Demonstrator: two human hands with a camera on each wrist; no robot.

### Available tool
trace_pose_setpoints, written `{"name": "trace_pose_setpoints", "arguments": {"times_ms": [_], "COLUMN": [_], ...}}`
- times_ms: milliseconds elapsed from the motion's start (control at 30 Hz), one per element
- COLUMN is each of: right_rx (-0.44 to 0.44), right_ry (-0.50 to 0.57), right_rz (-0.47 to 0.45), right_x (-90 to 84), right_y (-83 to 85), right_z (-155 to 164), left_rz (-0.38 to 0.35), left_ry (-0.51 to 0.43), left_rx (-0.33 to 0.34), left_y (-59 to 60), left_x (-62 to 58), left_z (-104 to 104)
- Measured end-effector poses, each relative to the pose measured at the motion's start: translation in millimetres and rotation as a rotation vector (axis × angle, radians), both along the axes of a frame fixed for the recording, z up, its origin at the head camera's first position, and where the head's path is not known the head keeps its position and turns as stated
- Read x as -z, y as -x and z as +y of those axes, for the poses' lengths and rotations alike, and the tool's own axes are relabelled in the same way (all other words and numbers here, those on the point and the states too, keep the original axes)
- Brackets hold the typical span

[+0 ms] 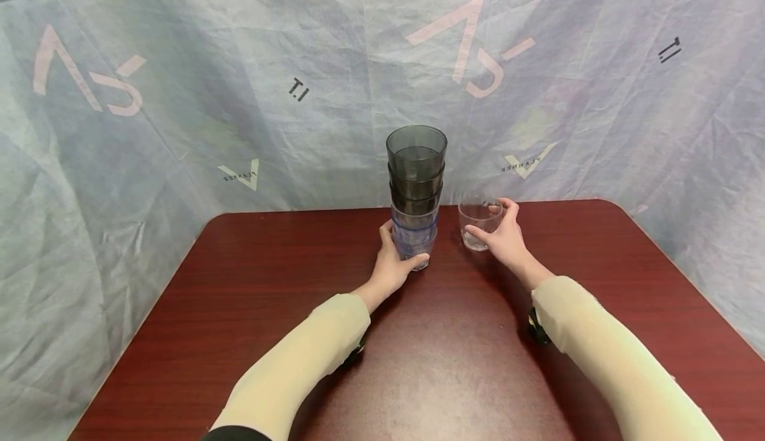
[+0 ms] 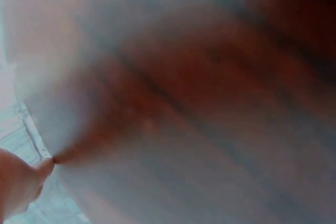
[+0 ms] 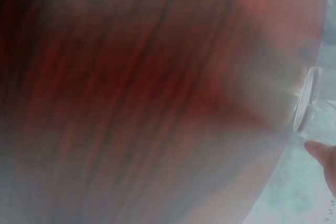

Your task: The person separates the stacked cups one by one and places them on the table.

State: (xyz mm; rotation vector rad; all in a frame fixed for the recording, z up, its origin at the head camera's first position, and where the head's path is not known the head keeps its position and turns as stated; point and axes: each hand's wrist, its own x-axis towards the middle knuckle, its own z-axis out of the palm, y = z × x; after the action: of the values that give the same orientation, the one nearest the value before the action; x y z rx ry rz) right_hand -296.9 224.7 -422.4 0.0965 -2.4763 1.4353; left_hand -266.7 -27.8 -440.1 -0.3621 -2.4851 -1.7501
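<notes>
A tall nested stack of tumblers stands upright toward the back of the table, with dark grey tumblers (image 1: pixel 416 162) on top and blue-tinted ones (image 1: pixel 414 235) lower down. Low on this stack, my left hand (image 1: pixel 391 269) grips it with the thumb in front and fingers at the left side. To its right, a single clear tumbler (image 1: pixel 476 222) is held upright between the thumb and fingers of my right hand (image 1: pixel 507 236). Its base (image 3: pixel 306 100) appears in the right wrist view, close to a fingertip (image 3: pixel 317 150). The left wrist view shows only part of the left hand (image 2: pixel 21 182).
The dark red wooden table (image 1: pixel 269 275) has its back edge just behind the tumblers. A grey printed cloth (image 1: pixel 335 42) hangs behind and along both sides. Pale sleeves (image 1: pixel 305 354) cover both forearms.
</notes>
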Motion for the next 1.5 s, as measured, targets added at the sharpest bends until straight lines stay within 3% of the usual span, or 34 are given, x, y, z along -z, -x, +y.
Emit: {"name": "trace_pose_setpoints", "arguments": {"times_ms": [300, 500, 633, 767, 1067, 1200, 1333, 1500], "right_rx": [-0.008, -0.014, 0.007, -0.006, -0.297, -0.408, -0.485, -0.532], "right_ry": [0.012, -0.079, -0.105, -0.048, 0.225, 0.284, 0.282, 0.246], "right_rz": [-0.040, -0.067, -0.034, 0.021, 0.180, 0.226, 0.269, 0.269], "right_x": [-0.3, -6.3, -14.7, -32.5, -100.1, -125.7, -139.7, -143.6], "right_y": [-0.5, -3.3, -4.8, -4.8, -8.6, -13.8, -18.0, -19.8], "right_z": [-0.4, 4.1, 5.2, 2.1, -26.7, -43.5, -57.1, -70.8], "left_rz": [0.007, 0.002, 0.015, 0.017, -0.002, -0.004, -0.006, -0.016], "left_ry": [0.010, 0.012, 0.001, 0.003, 0.009, 0.002, -0.010, -0.016], "left_rx": [-0.021, -0.015, -0.011, -0.010, -0.013, -0.008, 0.001, 0.009], "left_y": [0.5, 1.0, 1.5, 1.7, 0.8, -0.3, -0.4, 0.2], "left_x": [0.8, 0.8, 0.7, 1.2, -0.3, -1.1, -1.2, -1.3], "left_z": [-1.3, 0.4, 0.7, 0.8, 0.5, -0.2, -0.5, -0.5]}}
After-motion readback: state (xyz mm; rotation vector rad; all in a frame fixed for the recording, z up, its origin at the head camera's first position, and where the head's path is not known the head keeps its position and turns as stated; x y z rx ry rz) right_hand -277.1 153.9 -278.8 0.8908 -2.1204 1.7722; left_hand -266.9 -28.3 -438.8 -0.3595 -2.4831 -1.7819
